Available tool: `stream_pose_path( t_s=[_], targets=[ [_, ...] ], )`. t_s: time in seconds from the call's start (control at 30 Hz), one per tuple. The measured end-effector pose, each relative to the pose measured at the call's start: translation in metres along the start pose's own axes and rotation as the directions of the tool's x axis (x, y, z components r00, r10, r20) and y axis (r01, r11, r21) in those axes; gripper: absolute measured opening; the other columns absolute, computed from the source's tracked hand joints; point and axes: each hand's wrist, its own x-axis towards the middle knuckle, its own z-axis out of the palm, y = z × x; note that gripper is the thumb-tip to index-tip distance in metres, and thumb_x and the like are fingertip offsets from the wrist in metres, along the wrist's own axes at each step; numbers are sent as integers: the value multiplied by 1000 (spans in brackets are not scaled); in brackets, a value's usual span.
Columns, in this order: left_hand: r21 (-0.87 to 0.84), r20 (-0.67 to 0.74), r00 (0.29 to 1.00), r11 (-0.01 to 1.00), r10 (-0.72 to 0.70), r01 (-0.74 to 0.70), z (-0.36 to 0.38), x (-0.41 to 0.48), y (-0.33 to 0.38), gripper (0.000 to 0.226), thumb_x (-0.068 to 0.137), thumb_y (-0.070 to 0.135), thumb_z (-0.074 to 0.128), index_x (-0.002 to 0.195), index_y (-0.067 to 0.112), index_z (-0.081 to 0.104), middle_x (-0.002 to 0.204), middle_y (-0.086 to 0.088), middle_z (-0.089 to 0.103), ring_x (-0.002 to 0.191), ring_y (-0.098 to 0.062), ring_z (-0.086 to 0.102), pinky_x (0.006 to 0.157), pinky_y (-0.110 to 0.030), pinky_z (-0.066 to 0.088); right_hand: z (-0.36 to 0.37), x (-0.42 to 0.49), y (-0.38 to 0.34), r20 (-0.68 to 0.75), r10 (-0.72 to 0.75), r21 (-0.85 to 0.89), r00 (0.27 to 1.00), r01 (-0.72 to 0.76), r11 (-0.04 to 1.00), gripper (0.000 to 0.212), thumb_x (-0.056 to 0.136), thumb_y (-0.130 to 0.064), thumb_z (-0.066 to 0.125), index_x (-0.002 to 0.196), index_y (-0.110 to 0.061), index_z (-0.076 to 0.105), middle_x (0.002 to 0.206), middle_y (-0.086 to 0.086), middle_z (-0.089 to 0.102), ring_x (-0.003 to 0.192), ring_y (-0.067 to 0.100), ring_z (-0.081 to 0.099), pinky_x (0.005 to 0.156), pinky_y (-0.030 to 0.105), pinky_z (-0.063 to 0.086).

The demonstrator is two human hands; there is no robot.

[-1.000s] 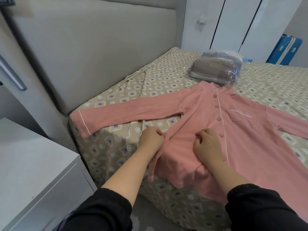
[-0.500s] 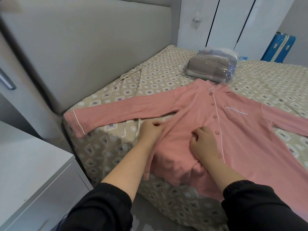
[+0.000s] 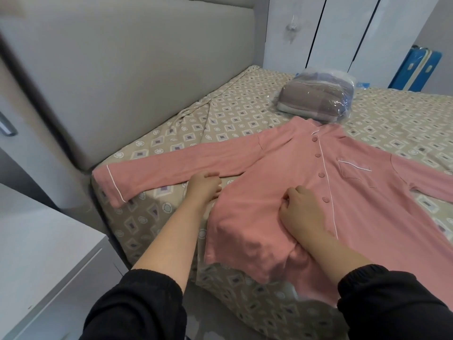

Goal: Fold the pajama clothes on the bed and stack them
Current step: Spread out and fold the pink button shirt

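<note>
A pink button-front pajama top [image 3: 289, 168] with white piping lies face up across the corner of the bed [image 3: 245, 111], both sleeves spread out and its hem hanging over the bed's front edge. My left hand [image 3: 203, 186] grips the top's left side edge just below the sleeve. My right hand [image 3: 300, 208] pinches the fabric on the front, a little left of the button row.
A folded grey bundle in a clear plastic bag [image 3: 318, 98] sits on the bed just beyond the collar. A padded grey headboard [image 3: 122, 65] rises at the left. A white bedside cabinet [image 3: 41, 256] stands at lower left; white wardrobe doors [image 3: 343, 33] stand behind.
Both hands have slid up the top toward the sleeve and collar, pulling the left side edge straighter. The view has shifted slightly.
</note>
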Motion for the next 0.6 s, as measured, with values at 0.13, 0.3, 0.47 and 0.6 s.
stream_pose_path(
  t_s=[0.13,0.3,0.47,0.6],
  targets=[
    [-149,-201,979,987,20,-51,-12,8,4,27,87,2,47,103,10,66,84,-9,64,73,-26,60,64,-33,48,-1,24,-13,-18,-66,43,998,67,997,20,88,-11,49,101,-3,62,104,13,56,101,33,50,75,39,39],
    [666,-169,814,673,556,-322,-40,36,1,30,86,8,47,104,15,70,118,-4,60,116,-24,46,92,-27,29,6,85,-35,4,-190,47,982,189,981,26,85,-2,49,107,3,61,109,19,56,104,36,48,84,41,38],
    [866,-18,873,444,487,-230,-57,83,18,40,93,9,42,130,13,56,136,-7,51,124,-30,42,99,-37,36,25,148,-54,68,-284,-11,956,285,958,33,87,-1,46,117,-1,60,113,17,56,109,35,49,87,40,39],
    [951,-53,964,308,262,-31,-66,126,29,48,94,12,38,142,15,36,139,-13,40,122,-35,47,93,-42,41,51,185,-64,383,-156,-106,911,211,972,32,98,-21,39,125,-10,54,124,11,57,112,30,53,87,35,43]
  ],
)
